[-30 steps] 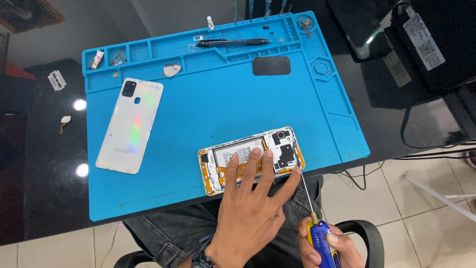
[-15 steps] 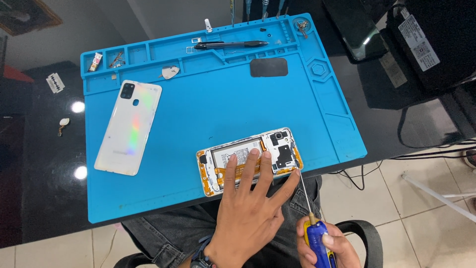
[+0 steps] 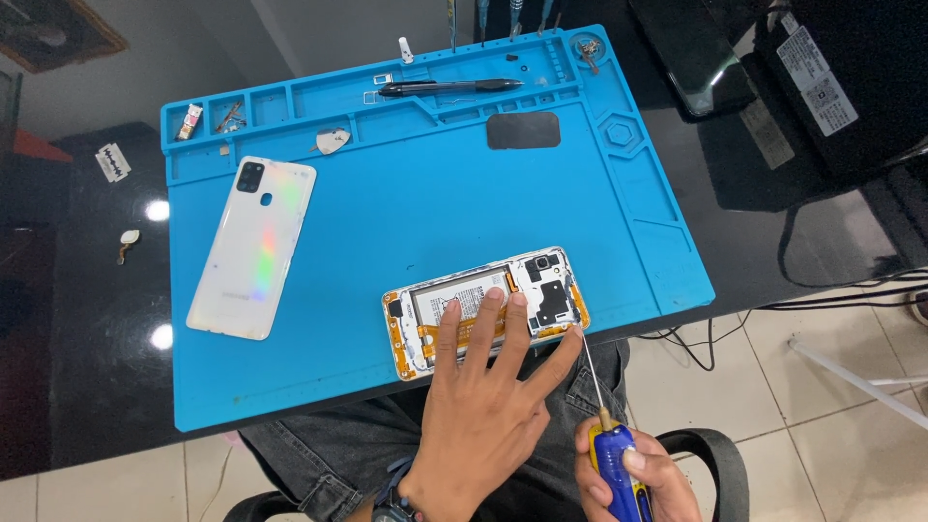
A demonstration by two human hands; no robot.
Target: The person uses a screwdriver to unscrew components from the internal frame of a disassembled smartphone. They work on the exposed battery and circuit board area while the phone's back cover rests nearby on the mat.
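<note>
Opened phone [image 3: 488, 309] at mat's [image 3: 406, 193] near edge, left hand [image 3: 483, 406] pressing.

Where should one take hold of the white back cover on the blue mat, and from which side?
Probably by its long edges, from above. The white back cover lies flat on the blue mat, slightly tilted, camera end away from the person. Bare mat lies along both long sides, and nothing rests on it, so fingers could pinch across its narrow width.

The opened phone [image 3: 483, 311] lay on the mat [image 3: 425, 208] at six o'clock; its back cover [image 3: 253, 246] at nine; a pen [image 3: 449, 87] at twelve.
</note>
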